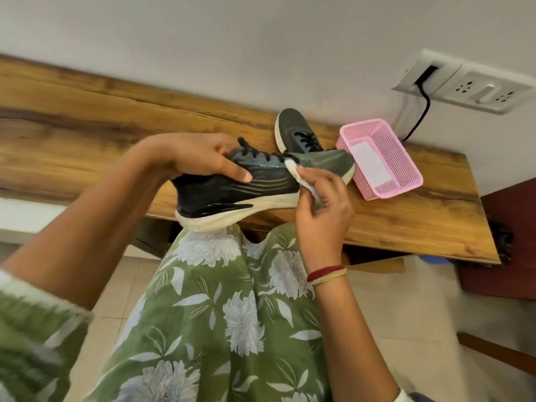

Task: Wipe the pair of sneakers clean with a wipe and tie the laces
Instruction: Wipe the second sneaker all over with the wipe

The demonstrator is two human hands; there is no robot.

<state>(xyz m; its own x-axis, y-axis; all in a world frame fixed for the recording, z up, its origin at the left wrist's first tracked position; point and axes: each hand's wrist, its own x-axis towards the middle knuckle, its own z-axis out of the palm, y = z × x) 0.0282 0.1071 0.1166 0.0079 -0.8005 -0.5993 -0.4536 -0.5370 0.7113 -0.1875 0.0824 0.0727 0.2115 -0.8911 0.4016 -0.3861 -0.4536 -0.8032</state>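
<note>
Left grip (203, 158) clasps dark grey white-soled sneaker (232, 195) at collar, side upturned, judged for wiping access. Right grip (322, 198) pinches crumpled white wipe (291, 165) against midfoot, just ahead of left grip. Matching second sneaker (293, 126) on wooden counter (87, 134) beyond, beside pink mesh basket (394, 152).

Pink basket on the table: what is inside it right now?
Inside the pink basket lies one flat white sheet on its floor, possibly a wipe or packet; I cannot tell which. The near mesh wall hides the floor's front edge.
</note>
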